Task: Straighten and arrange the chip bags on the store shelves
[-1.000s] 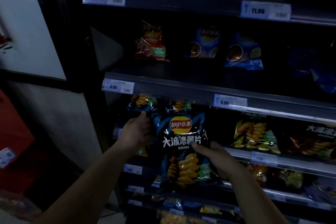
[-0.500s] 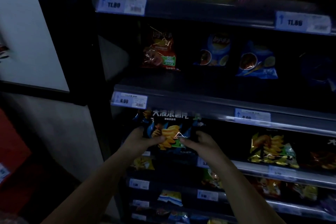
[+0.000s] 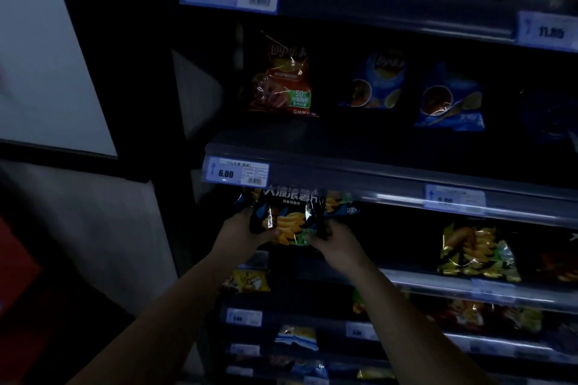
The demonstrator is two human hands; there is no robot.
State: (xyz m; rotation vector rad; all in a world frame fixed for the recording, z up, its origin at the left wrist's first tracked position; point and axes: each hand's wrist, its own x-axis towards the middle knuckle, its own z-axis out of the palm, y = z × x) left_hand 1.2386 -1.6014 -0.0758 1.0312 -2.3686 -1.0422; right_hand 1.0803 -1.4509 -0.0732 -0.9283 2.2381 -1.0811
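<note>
A dark blue chip bag [image 3: 289, 219] with wavy yellow chips printed on it stands at the left end of the third shelf, its top hidden behind the shelf rail [image 3: 359, 180] above. My left hand [image 3: 242, 236] grips its lower left side. My right hand [image 3: 336, 247] grips its lower right corner. More bags of the same kind stand just behind it. On the shelf above, a red bag [image 3: 281, 81] and two blue bags [image 3: 377, 81] [image 3: 450, 100] stand upright. A gold-green bag [image 3: 475, 251] stands further right on the same shelf as the held bag.
Price tags [image 3: 234, 172] hang on the shelf rails. Lower shelves hold small yellow [image 3: 250, 280] and blue-white [image 3: 297, 336] bags. The shelf's dark side post [image 3: 156, 72] and a white panel [image 3: 47, 50] are on the left. The scene is dim.
Both hands have carried the dark blue bag up and back into the shelf slot; its top has slid behind the rail. The view has shifted closer and downward.
</note>
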